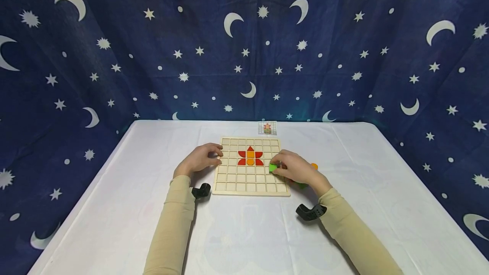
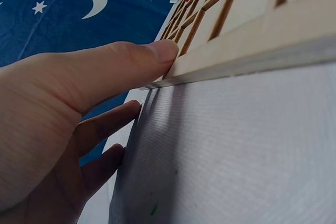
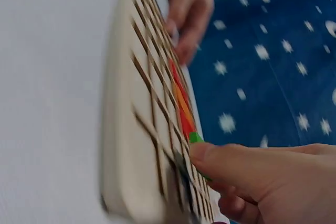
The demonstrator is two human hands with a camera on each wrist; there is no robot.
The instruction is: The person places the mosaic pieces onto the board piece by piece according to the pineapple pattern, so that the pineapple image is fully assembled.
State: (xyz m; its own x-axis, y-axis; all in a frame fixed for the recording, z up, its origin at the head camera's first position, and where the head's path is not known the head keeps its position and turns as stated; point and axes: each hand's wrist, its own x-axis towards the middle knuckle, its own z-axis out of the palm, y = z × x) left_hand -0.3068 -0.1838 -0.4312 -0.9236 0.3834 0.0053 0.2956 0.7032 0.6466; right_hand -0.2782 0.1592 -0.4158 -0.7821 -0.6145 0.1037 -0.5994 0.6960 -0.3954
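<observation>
A square wooden grid board [image 1: 237, 178] lies on the table, with a figure of red pieces [image 1: 259, 162] and orange pieces [image 1: 250, 154] in its middle cells. My left hand [image 1: 201, 157] is at the board's left edge. In the left wrist view its thumb [image 2: 152, 53] touches the rim, while the other fingers stand loosely bent beside it. My right hand [image 1: 299, 167] pinches a small green piece [image 1: 272, 167] over the right part of the grid. That green piece [image 3: 195, 137] shows at the thumb tip in the right wrist view, mostly covered by the fingers.
Partly hidden under the right hand and forearm, an orange piece [image 1: 314, 166] and a green piece [image 1: 302, 185] lie right of the board. Behind the board is a small pattern card [image 1: 267, 127]. A dark blue moon-and-star curtain [image 1: 244, 54] hangs behind the white-covered table [image 1: 114, 207].
</observation>
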